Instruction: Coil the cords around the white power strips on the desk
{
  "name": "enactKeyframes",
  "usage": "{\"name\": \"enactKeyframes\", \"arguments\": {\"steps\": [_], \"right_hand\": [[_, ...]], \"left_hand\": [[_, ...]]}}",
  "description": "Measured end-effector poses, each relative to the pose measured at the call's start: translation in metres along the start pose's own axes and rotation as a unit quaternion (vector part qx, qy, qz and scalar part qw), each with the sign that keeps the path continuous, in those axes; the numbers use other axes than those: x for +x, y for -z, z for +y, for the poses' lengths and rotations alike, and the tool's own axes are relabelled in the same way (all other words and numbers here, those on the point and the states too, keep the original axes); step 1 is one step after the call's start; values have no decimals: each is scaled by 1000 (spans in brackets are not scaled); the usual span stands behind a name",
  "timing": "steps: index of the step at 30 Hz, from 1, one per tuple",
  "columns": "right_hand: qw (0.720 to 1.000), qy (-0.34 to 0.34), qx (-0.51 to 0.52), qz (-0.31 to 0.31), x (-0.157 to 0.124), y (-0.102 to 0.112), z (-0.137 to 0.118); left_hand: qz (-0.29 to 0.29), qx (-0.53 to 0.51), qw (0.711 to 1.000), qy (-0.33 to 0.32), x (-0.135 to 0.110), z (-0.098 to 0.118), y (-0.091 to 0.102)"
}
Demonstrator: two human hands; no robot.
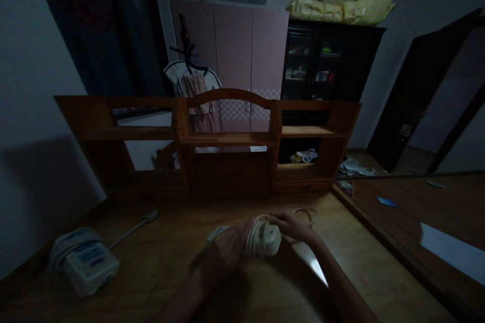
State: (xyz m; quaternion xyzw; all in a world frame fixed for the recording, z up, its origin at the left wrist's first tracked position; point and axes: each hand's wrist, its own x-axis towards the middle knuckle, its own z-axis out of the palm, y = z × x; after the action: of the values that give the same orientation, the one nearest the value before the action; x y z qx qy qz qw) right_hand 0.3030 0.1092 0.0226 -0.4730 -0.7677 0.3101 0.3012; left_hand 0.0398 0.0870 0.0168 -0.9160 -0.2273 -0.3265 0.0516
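Note:
My left hand [226,248] is wrapped round a white power strip [272,240], held just above the wooden desktop. Several turns of its white cord [253,240] lie around the strip's body. With closed fingers, my right hand [291,225] grips the cord at the strip's far side, and a loose loop of that cord curves out beyond the wrist. A second white power strip [91,265] rests at the left with its cord wound round it. Its plug [151,215] lies on the desk at the end of a straight length of cord.
A wooden shelf unit [229,138] stands along the back of the desktop [166,267]. The wall [34,161] borders the left side. At the right, past a raised edge, is a brown surface [401,227] with a white sheet [452,250] and a blue card [386,202].

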Motion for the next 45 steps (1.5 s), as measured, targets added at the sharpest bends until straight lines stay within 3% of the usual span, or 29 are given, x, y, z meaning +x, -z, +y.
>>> {"name": "enactKeyframes", "arguments": {"steps": [4,6,8,11,14,18,24,31,34,38,41,45], "right_hand": [[997,21,-72,23,2,-21,-2],[992,18,-111,50,2,-32,-6],[980,17,-177,85,1,-41,-10],[954,46,-272,122,1,-49,-14],[926,93,-326,163,1,-50,-21],[896,164,-360,201,1,-50,-33],[868,249,-377,206,-5,-56,-48],[861,272,-366,226,-12,-61,-67],[859,286,-361,224,-14,-61,-71],[856,291,-373,209,-17,-62,-68],[847,305,-385,202,-16,-60,-64],[844,303,-376,235,-15,-53,-59]], "left_hand": [[27,-53,991,122,-7,-4,-8],[85,-62,976,192,-6,-7,-13],[153,-73,944,284,-3,-13,-15],[232,-119,870,418,5,-24,-14],[295,-158,820,464,12,-34,-7],[297,-180,800,490,18,-41,1],[268,-141,829,469,21,-34,-1],[182,-70,876,441,20,-29,-13],[118,-36,917,381,18,-24,-13],[-19,18,979,200,14,-15,-7],[-72,56,988,125,16,-12,1],[-107,100,980,136,19,-11,7]]}}
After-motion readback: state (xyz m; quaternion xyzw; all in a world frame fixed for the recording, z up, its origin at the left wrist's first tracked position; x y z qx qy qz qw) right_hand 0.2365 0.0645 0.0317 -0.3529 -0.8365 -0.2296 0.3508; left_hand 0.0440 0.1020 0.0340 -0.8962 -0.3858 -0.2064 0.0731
